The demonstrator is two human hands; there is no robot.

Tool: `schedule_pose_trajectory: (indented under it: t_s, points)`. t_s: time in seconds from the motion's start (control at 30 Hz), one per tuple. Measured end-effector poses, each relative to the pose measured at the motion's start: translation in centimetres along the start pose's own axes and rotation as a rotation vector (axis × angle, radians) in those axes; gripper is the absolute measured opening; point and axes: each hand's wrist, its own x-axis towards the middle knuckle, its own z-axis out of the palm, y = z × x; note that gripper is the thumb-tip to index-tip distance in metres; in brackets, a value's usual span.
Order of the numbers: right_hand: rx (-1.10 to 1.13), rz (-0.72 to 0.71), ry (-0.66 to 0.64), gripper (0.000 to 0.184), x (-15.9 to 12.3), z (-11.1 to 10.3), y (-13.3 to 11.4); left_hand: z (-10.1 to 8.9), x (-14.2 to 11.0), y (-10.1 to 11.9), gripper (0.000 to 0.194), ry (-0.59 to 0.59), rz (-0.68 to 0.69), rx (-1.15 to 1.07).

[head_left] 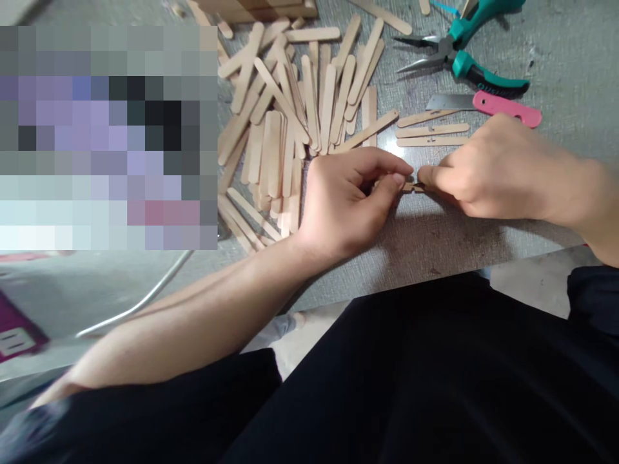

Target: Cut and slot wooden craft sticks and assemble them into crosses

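Close to the table's front edge, both hands meet at a wooden craft stick (pixel 409 187). Between thumb and index finger, my left hand (pixel 351 203) pinches its left part. The fingers of my right hand (pixel 498 171) are closed at its right end, with a small dark bit showing at the fingertips that I cannot make out. Most of the stick is hidden by the fingers. Just beyond the right hand lie a few sticks (pixel 432 128) side by side, with small dark marks near their middles. A pink-handled folding knife (pixel 505 108) lies behind that hand, blade out to the left.
A loose heap of craft sticks (pixel 278 151) spreads beyond and left of my left hand. Teal-handled long-nose pliers (pixel 449 48) lie spread at the back right. A wooden box-like piece (pixel 271 9) stands at the back. A white cable (pixel 155 290) crosses the left; a blurred patch covers the upper left.
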Motion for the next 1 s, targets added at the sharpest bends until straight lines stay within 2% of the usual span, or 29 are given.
schedule_pose_trajectory:
  t_s: [0.23, 0.33, 0.4, 0.47, 0.57, 0.73, 0.83, 1.0]
  points:
    - [-0.096, 0.059, 0.022, 0.04, -0.2, 0.5, -0.6, 0.2, 0.1, -0.5, 0.017, 0.011, 0.02, -0.004]
    - [-0.116, 0.073, 0.05, 0.042, -0.4, 0.9, -0.6, 0.3, 0.1, -0.2, 0.01, 0.03, 0.024, -0.006]
    - [-0.116, 0.082, 0.094, 0.042, -0.4, 1.2, -0.5, 0.4, 0.2, -0.1, 0.006, 0.036, 0.012, -0.058]
    - [-0.1, 0.097, 0.123, 0.042, -0.4, 1.4, -0.4, 0.6, 0.3, -0.1, 0.01, 0.035, -0.008, -0.143]
    - [-0.034, 0.149, 0.142, 0.043, -0.4, 1.2, -0.4, 0.8, 0.6, -0.3, 0.022, 0.032, -0.006, -0.225]
    - [0.122, 0.205, 0.177, 0.047, -0.6, 0.3, -0.8, 0.7, 0.9, -0.4, 0.032, 0.038, 0.004, -0.205]
    - [0.187, 0.199, 0.213, 0.043, -0.7, 0.4, -0.7, 0.5, 0.9, -0.3, 0.034, 0.037, 0.026, -0.157]
    - [0.326, 0.095, 0.378, 0.035, -0.7, 1.8, -0.1, 0.3, 1.1, -0.5, 0.045, -0.04, 0.08, -0.131]
